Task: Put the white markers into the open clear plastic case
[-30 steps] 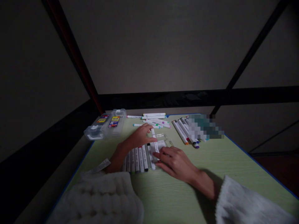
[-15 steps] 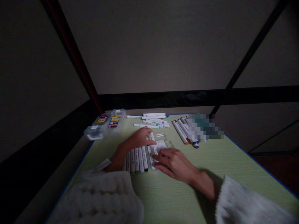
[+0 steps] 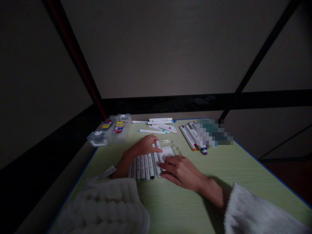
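A white marker (image 3: pixel 159 156) lies lengthwise over a clear plastic case (image 3: pixel 177 150), at the right end of a row of markers. My left hand (image 3: pixel 145 145) pinches its far end between thumb and fingers. At the near end, the fingers of my right hand (image 3: pixel 181 169) close on the same marker from the right. The row of white markers (image 3: pixel 146 165) lies side by side left of it, partly covered by my left hand and wrist. A white surface (image 3: pixel 167 150) shows inside the case, to the right of the held marker.
Two clear plastic cases (image 3: pixel 123 138) with colourful labels stand at the table's far left. Loose markers (image 3: pixel 152 132) lie at the back middle. More markers (image 3: pixel 188 138) lie at the back right, beside a pixelated patch. Behind the table (image 3: pixel 234 165) rises a panelled wall (image 3: pixel 170 48).
My left hand and the far end of the marker have shifted slightly down and left, closer to the row. My right hand has barely moved.
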### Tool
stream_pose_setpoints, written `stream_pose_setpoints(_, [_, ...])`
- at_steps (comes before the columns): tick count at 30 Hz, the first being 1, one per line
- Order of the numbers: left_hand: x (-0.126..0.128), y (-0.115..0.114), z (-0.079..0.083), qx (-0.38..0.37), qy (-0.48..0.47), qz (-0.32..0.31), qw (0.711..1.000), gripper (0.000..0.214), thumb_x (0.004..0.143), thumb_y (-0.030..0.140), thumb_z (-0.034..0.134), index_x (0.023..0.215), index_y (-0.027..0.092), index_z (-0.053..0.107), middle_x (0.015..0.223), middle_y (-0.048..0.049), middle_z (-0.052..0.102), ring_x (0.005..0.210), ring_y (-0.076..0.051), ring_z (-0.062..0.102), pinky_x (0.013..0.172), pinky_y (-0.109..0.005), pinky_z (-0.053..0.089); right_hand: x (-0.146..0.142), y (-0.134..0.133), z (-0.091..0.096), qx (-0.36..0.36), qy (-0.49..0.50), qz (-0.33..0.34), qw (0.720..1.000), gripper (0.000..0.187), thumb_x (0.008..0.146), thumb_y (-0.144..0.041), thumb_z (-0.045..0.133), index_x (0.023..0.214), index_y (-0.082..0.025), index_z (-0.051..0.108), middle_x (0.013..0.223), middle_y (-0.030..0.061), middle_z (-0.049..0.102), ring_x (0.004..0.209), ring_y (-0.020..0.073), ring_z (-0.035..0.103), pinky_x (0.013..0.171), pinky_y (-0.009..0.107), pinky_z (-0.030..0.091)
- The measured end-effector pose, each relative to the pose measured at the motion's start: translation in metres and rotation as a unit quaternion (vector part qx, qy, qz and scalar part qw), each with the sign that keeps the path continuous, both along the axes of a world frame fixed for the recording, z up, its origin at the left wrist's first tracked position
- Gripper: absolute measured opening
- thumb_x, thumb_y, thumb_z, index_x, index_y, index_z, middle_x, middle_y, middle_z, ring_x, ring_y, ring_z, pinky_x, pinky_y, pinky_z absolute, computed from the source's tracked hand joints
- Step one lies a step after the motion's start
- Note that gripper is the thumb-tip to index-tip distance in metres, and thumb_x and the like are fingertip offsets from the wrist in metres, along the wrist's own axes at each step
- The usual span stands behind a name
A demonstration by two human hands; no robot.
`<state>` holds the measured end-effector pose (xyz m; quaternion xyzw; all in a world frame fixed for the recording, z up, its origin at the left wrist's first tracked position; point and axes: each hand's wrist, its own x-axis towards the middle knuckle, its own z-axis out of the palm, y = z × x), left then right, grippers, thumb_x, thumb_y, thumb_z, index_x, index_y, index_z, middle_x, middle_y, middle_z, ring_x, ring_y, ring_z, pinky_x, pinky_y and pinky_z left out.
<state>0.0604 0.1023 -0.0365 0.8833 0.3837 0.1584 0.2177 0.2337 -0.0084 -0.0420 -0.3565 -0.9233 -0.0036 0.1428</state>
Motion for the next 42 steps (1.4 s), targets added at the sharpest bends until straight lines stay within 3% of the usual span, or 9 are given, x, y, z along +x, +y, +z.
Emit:
stream_pose_setpoints(13, [-0.0008, 0.0025, -0.0056, -0.015, 0.016, -0.004, 1.000, 0.035, 0.061, 0.031, 0.066, 0.089, 0.012, 0.056, 0.089, -0.0052, 0.056, 0.085, -0.018, 0.052, 0.079, -0.029, 0.041, -0.0017, 0.0010, 0.0007, -0.029, -0.007, 0.005, 1.000, 0.029, 0.088, -0.035, 0.038, 0.104, -0.019, 0.055, 0.083, 0.0038, 0.058, 0.075, 0.0159, 0.053, 0.068, 0.029, 0.039])
stream_pose_setpoints(42, [0.0011, -0.0007, -0.0012, -0.024, 0.013, 0.000, 1.000, 0.039, 0.056, 0.022, 0.070, 0.091, 0.011, 0.057, 0.091, -0.0066, 0.058, 0.087, -0.018, 0.053, 0.080, -0.030, 0.042, -0.0014, 0.0000, 0.0004, -0.052, -0.004, 0.028, 0.998, 0.028, 0.088, -0.032, 0.038, 0.105, -0.017, 0.055, 0.086, 0.0059, 0.059, 0.078, 0.0165, 0.054, 0.070, 0.030, 0.041])
